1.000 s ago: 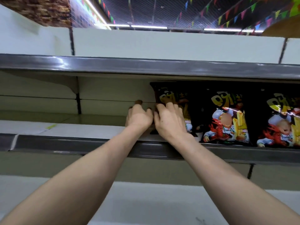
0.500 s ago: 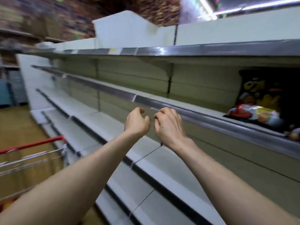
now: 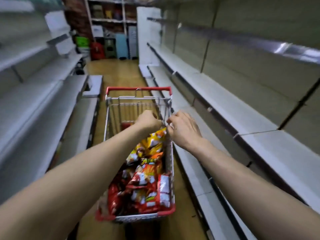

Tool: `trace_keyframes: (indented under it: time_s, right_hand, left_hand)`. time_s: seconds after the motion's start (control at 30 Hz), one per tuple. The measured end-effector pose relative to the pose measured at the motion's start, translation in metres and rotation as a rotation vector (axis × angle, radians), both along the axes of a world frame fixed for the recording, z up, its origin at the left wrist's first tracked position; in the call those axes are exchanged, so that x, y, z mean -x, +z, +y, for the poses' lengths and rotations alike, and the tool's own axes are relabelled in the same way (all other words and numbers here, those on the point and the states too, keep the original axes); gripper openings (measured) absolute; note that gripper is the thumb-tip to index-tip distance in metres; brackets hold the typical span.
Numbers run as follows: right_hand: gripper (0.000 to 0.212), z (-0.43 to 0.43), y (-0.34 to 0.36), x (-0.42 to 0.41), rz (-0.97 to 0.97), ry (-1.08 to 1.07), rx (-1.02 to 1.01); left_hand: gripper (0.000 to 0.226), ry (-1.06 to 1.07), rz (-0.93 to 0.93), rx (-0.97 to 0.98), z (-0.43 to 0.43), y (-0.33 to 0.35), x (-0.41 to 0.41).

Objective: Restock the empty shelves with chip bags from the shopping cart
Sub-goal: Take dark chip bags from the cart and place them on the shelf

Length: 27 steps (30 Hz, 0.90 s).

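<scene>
**A:** What is in view now?

**B:** My view has swung away from the shelf where both hands were at a black bag, and now looks down the aisle. The shopping cart [image 3: 138, 89] sits at centre frame, its near half heaped with red and yellow chip bags [image 3: 147, 170].

**A:** And your hands?

**B:** Both hover over the cart, mid-frame. My left hand [image 3: 148, 121] is curled into a fist and holds nothing. My right hand [image 3: 183, 129] has bent fingers beside the cart's right rim. Blur stops me telling whether they touch it.

**A:** Meaning?

**B:** That placement looks finished, and I judge the next pick is starting. The shelves [image 3: 225, 104] to fill run along the right of the frame.
</scene>
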State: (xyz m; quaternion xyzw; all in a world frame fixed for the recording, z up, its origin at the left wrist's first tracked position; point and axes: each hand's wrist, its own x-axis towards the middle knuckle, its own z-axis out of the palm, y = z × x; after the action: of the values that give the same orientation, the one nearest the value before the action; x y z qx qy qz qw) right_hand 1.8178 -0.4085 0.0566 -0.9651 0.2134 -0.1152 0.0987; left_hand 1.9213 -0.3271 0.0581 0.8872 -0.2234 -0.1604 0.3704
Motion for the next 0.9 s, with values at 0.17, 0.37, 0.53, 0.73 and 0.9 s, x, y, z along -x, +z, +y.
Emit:
trace_keyframes:
  time_s: [0.17,0.37,0.53,0.73,0.9]
  right_hand:
    - [0.031,0.025,-0.052,-0.052,0.119,0.064,-0.081]
    - [0.027,0.029,-0.106,-0.105,0.227,0.05,-0.178]
    - [0.03,0.024,-0.153,-0.144,0.298,0.031,-0.226]
    - [0.033,0.02,-0.209,-0.182,0.411,-0.004,-0.315]
    - [0.055,0.025,-0.241,-0.202,0.461,-0.078,-0.563]
  left_hand:
    - [0.014,0.13,0.17,-0.071,0.051,-0.061,-0.06]
    - [0.013,0.215,0.39,-0.098,0.072,-0.123,-0.116]
    - [0.013,0.298,0.542,-0.118,0.07,-0.175,-0.15]
    - [0.04,0.395,0.732,-0.048,0.066,-0.237,-0.179]
    - [0.072,0.442,0.835,-0.034,0.069,-0.269,-0.193]
